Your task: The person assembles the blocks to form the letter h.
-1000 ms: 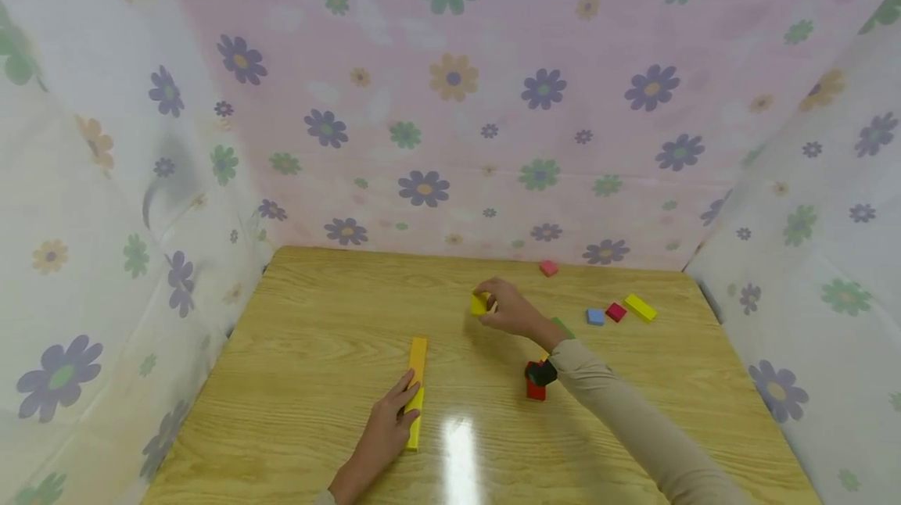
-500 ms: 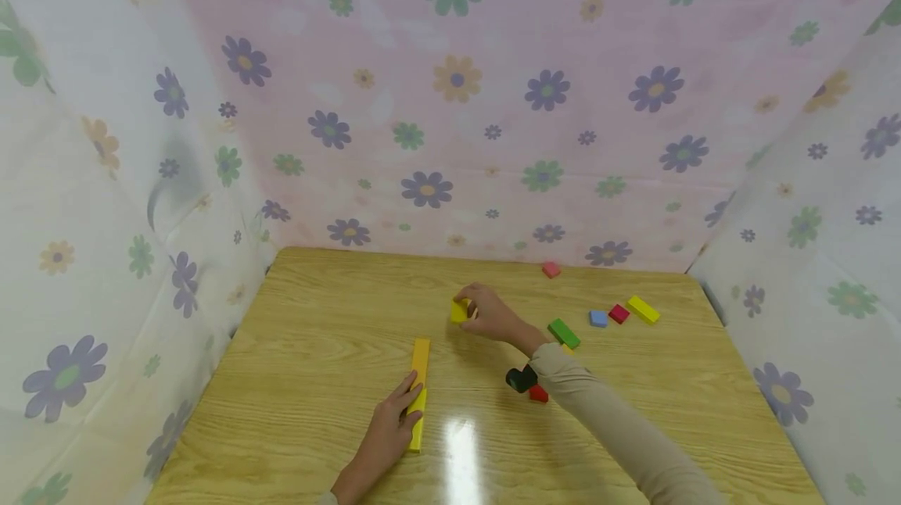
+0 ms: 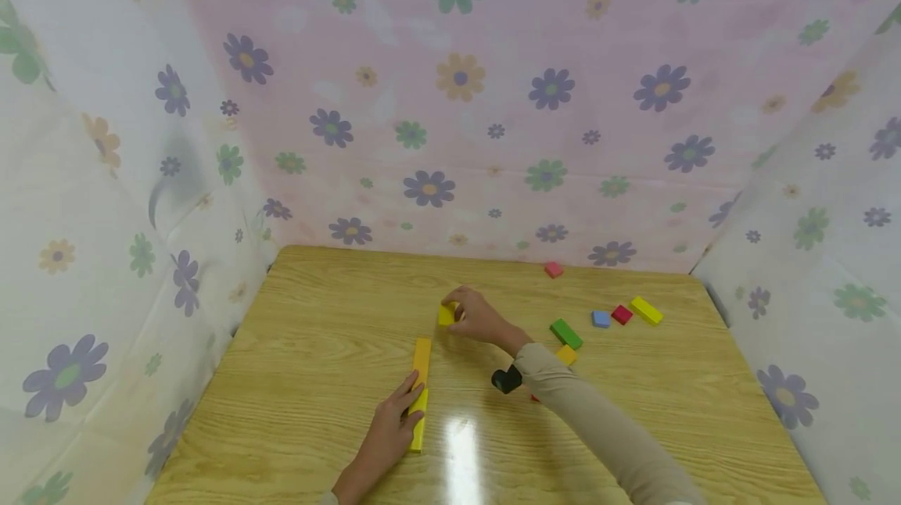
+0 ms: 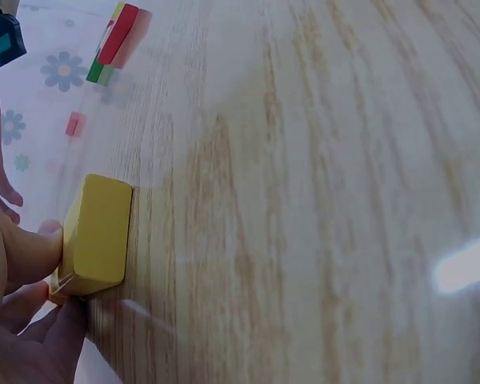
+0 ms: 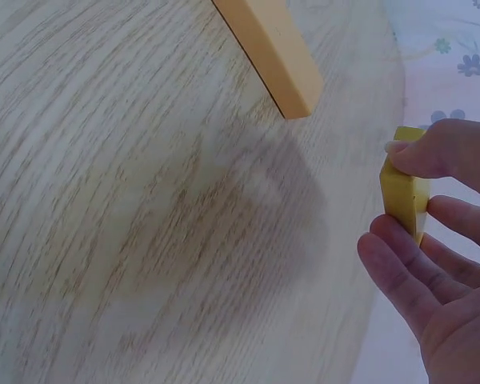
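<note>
- A small yellow block (image 3: 446,316), smooth and flat-faced, is just beyond the far end of the orange bar, apart from it.
- The right hand (image 3: 482,319) pinches this block between thumb and fingers.
- The orange bar (image 3: 421,355) and the long yellow bar (image 3: 418,436), both smooth and rectangular, lie end to end.
- The left hand (image 3: 385,420) grips the long yellow bar, thumb on 1 side, with a finger near the join.
- Right of the right forearm, flat on the surface (image 3: 317,317): an amber block (image 3: 566,355), a green block (image 3: 565,333), a blue block (image 3: 601,319), a crimson block (image 3: 622,314) and a yellow oblong (image 3: 647,310).
- A pink block (image 3: 554,270) lies by the back edge.
- The surface has glossy wood grain; creased cloth (image 3: 457,137) with printed flowers surrounds it on 3 sides.
</note>
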A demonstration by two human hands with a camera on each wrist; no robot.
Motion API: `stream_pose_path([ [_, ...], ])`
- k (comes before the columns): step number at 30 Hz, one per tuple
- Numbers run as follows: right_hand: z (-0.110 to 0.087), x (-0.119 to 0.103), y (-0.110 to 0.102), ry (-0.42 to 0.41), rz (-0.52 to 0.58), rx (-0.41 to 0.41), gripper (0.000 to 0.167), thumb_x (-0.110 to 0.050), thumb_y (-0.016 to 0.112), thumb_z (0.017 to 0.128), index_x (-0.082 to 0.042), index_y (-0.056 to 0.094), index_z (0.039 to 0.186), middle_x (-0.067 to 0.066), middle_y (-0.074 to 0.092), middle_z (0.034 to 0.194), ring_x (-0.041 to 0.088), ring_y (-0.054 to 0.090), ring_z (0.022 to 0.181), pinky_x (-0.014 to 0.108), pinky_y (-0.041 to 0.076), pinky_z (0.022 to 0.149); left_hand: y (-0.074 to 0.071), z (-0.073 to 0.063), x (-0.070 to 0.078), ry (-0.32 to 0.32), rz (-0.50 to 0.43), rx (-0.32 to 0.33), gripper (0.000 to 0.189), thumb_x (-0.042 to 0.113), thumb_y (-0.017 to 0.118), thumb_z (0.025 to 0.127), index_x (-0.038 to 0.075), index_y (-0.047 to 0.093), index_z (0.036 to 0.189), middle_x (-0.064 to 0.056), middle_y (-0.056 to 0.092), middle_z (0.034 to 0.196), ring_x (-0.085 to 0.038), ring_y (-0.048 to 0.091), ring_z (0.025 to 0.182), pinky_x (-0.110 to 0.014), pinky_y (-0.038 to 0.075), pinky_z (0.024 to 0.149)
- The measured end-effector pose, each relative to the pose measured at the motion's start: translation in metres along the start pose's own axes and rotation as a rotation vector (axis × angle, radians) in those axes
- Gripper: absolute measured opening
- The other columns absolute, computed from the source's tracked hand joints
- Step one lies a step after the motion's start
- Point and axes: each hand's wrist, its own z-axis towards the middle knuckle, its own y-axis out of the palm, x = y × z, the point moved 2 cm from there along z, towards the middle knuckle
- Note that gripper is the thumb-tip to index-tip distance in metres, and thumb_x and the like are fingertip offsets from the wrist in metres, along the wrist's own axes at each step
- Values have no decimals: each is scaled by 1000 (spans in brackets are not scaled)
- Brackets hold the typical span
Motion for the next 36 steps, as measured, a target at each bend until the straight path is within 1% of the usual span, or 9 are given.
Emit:
stream_pose_path([
  [5,5,-1,8,10,15,-16,41,-5,71,82,5,58,120,19,50,122,23,61,82,26,55,66,0,0,0,-9,-2,-5,45,-4,60,89,-11,47,132,-22,32,147,-39,35,131,-40,42,99],
  [8,8,-1,13,30,26,-24,42,-4,72,81,5,58,120,19,51,121,20,61,81,24,55,66,-1,0,1,-20,-7,-6,46,-5,60,89,-10,47,133,-21,32,148,-39,34,131,-41,42,99],
  [12,12,3,20,51,34,-33,45,-7,75,81,5,58,120,17,51,120,16,61,79,22,55,67,-1,0,2,-7,-1,6,45,-7,60,88,-11,48,131,-23,34,146,-40,36,130,-42,43,97],
  [15,15,6,24,47,51,-36,46,-9,75,80,6,58,120,18,50,120,16,61,78,21,55,66,-1,0,3,3,11,19,45,-8,61,87,-12,49,130,-23,35,145,-41,38,129,-44,44,97],
  [19,17,9,27,44,83,-38,45,-7,75,79,7,58,119,19,50,120,15,62,75,22,56,65,0,0,4,-11,20,19,45,-9,60,87,-11,49,131,-22,35,146,-39,38,130,-44,43,99],
  [22,18,10,29,53,96,-40,45,-6,76,79,7,59,118,19,51,116,14,61,74,21,56,64,0,0,5,-27,18,7,45,-8,59,88,-11,47,132,-21,34,147,-38,36,131,-44,41,100],
  [26,21,11,32,63,80,-41,43,-7,77,79,6,60,116,17,51,109,13,60,73,20,55,63,0,0,7,-33,25,-1,45,-8,58,89,-11,46,132,-21,33,147,-39,36,131,-44,42,100],
  [29,23,10,35,68,74,-45,43,-7,78,78,6,61,115,16,51,107,14,60,74,20,55,64,0,0,8,-36,35,2,45,-8,59,89,-11,47,132,-21,34,147,-38,37,130,-44,42,100],
  [36,27,10,42,85,74,-79,44,-8,76,80,6,59,118,15,51,109,13,58,77,19,54,66,0,1,8,-36,31,11,45,-9,59,88,-11,48,132,-21,35,146,-38,38,129,-43,43,99],
])
